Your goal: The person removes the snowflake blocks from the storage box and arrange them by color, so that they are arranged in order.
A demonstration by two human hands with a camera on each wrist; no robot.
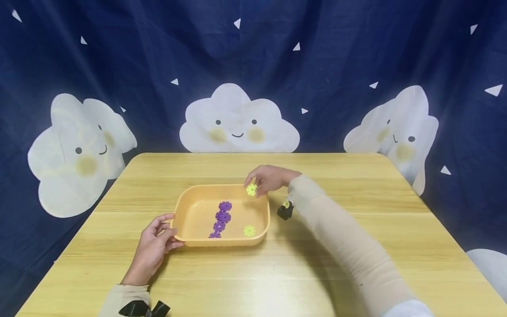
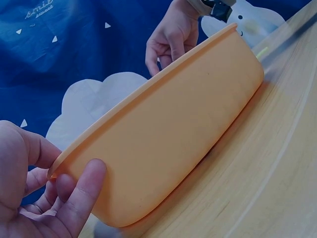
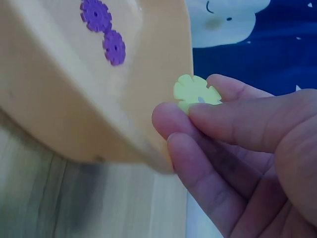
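A shallow orange-yellow plastic tray stands on the table. My left hand grips its rim at the near left corner; the left wrist view shows fingers on both sides of the rim. Over the far right corner, my right hand pinches a yellow-green snowflake disc between thumb and fingers. That notched disc shows up close in the right wrist view. Inside the tray, several purple snowflake discs form a line. Another yellow-green snowflake disc lies at the near right corner.
The light wooden table extends around the tray on all sides. Behind it hangs a dark blue curtain with white clouds and small triangles. Black straps with devices are on both wrists.
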